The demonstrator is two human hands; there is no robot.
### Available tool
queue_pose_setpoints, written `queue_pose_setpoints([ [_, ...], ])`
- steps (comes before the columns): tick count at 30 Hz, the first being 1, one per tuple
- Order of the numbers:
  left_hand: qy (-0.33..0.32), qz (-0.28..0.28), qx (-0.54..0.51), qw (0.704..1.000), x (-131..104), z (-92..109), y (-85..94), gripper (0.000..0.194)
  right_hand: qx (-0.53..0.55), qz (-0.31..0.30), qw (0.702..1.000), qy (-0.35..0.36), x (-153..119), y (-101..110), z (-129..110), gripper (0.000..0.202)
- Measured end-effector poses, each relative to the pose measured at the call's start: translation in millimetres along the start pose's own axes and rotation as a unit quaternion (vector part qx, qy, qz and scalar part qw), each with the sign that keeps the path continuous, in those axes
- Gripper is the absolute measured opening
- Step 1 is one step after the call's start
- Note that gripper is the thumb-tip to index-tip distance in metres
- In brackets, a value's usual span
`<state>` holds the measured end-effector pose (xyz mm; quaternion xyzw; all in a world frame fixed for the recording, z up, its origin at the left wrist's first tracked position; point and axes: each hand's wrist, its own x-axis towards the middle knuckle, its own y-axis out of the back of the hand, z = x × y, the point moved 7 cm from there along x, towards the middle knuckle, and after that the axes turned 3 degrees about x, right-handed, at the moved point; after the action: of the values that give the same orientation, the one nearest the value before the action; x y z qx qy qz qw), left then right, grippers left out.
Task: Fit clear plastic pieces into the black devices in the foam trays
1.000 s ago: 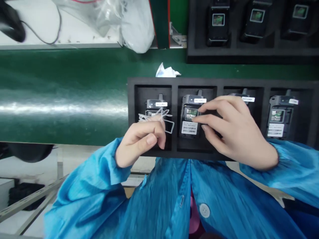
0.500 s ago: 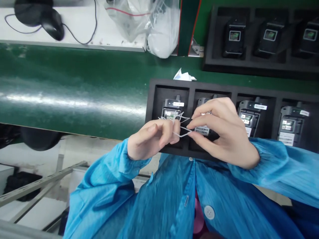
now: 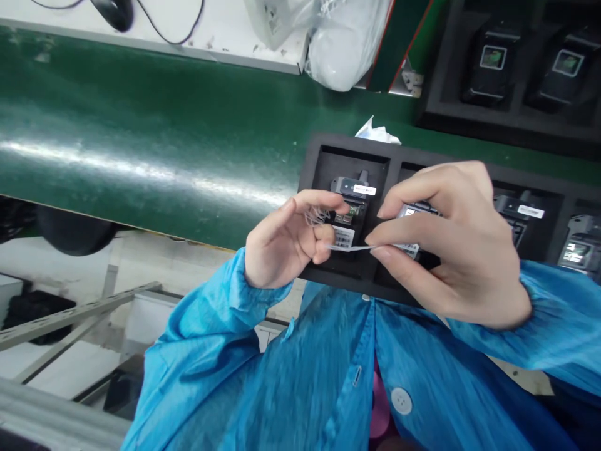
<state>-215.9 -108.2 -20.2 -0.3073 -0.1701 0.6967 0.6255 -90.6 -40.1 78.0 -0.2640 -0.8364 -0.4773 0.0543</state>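
Much of the second device (image 3: pixel 411 251) from the left is hidden behind the right hand (image 3: pixel 462 244), leaving part of its pale window and a slice of its label in sight; the third device (image 3: pixel 511 203) is partly covered by the same hand, and the fourth device (image 3: pixel 580 247) is blurred near the right edge, where the black tray (image 3: pixel 350 144) is cut off. Where the thin white strip (image 3: pixel 350 248) ends among the lower fingers of the left hand (image 3: pixel 288 247) is hard to make out, and it cannot be told whether it is a single strand or a loop seen edge-on. Its long axis runs almost level across the view, from the left hand to the right hand, above the lower part of the first device (image 3: pixel 348 186). The right hand is closed in a pinch, thumb and forefinger gripping the strip's right end. The left hand is half open, palm partly showing, its forefinger stretched out over the first device and its lower fingers curled, holding a bundle of thin loops (image 3: pixel 317 216). The tray lies on the green table (image 3: pixel 141 113), with a crumpled white scrap (image 3: pixel 378 134) just beyond its far rim and a second black tray (image 3: pixel 439 113), cut off by the frame, farther back at the right.
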Motion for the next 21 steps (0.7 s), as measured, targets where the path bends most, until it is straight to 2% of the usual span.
queue_pose_setpoints([
  [4, -0.052, 0.074, 0.044, 0.995, -2.8, 19.7, 25.3, 0.034, 0.013, -0.026, 0.999, -0.019, 8.6, -9.5, 4.6, 0.005],
  [6, -0.110, 0.090, 0.083, 0.986, -5.2, 31.1, 34.4, 0.039, 0.002, -0.059, 0.997, -0.044, 10.4, -21.6, 14.8, 0.009],
  [8, -0.193, 0.107, 0.177, 0.959, -10.3, 41.7, 39.5, 0.045, -0.031, -0.101, 0.992, -0.073, 9.6, -35.9, 29.1, 0.013],
  [9, -0.233, 0.109, 0.248, 0.934, -13.5, 45.2, 38.8, 0.046, -0.053, -0.119, 0.988, -0.085, 8.7, -42.2, 36.0, 0.015],
  [11, -0.284, 0.075, 0.410, 0.863, -18.5, 44.9, 30.2, 0.042, -0.095, -0.141, 0.981, -0.098, 7.2, -50.5, 46.0, 0.017],
  [14, -0.282, -0.020, 0.611, 0.740, -20.1, 29.5, 15.1, 0.035, -0.154, -0.151, 0.972, -0.094, 7.2, -53.7, 49.0, 0.020],
  [17, -0.279, -0.062, 0.734, 0.616, -20.1, 19.8, 7.5, 0.038, -0.212, -0.170, 0.959, -0.080, 8.4, -55.4, 45.9, 0.023],
  [19, -0.286, -0.073, 0.773, 0.562, -19.2, 16.6, 4.3, 0.040, -0.244, -0.180, 0.951, -0.066, 9.0, -57.3, 44.3, 0.022],
  [21, -0.284, -0.078, 0.795, 0.531, -17.6, 13.7, 3.1, 0.042, -0.263, -0.183, 0.946, -0.053, 9.1, -59.1, 43.6, 0.021],
])
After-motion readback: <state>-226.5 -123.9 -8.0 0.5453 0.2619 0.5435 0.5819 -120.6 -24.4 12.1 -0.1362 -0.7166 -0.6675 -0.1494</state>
